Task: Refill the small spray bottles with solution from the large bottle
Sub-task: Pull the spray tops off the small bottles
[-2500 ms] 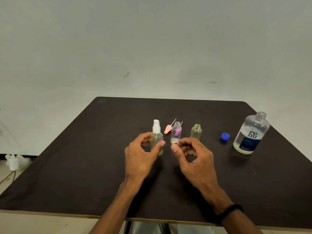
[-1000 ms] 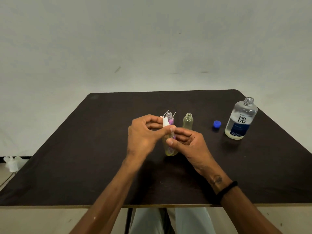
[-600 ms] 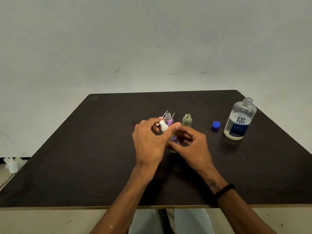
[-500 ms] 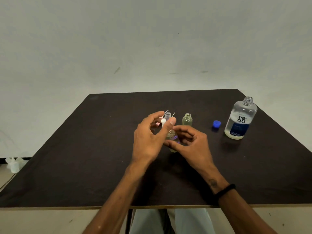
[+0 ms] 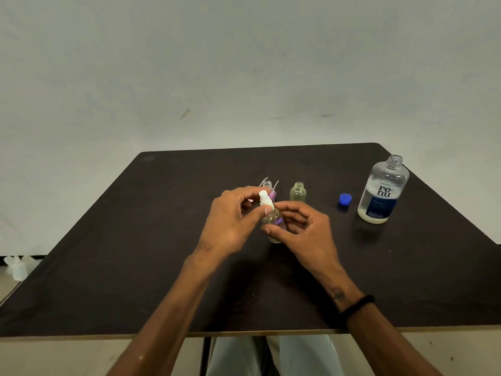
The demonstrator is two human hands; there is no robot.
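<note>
A small clear spray bottle [image 5: 272, 218] with a white spray head is held tilted above the dark table [image 5: 135, 253]. My right hand [image 5: 301, 232] grips its body from the right. My left hand [image 5: 233, 221] pinches the white spray head [image 5: 264, 199] with thumb and fingers. Behind them two open small bottles stand: one with purple inside [image 5: 268, 187] and a yellowish one [image 5: 297, 192]. The large open bottle [image 5: 382, 191] labelled "renu" stands at the right, its blue cap [image 5: 345, 199] on the table beside it.
Thin white tubes of loose spray heads stick up behind my left hand near the purple bottle. The table's front edge runs just above my lap. A white object [image 5: 16, 267] lies on the floor at the far left.
I picked the capped small bottle off the table and brought it between both hands. Since half a second ago my left fingers have shifted around the white spray head; the bottle stays tilted.
</note>
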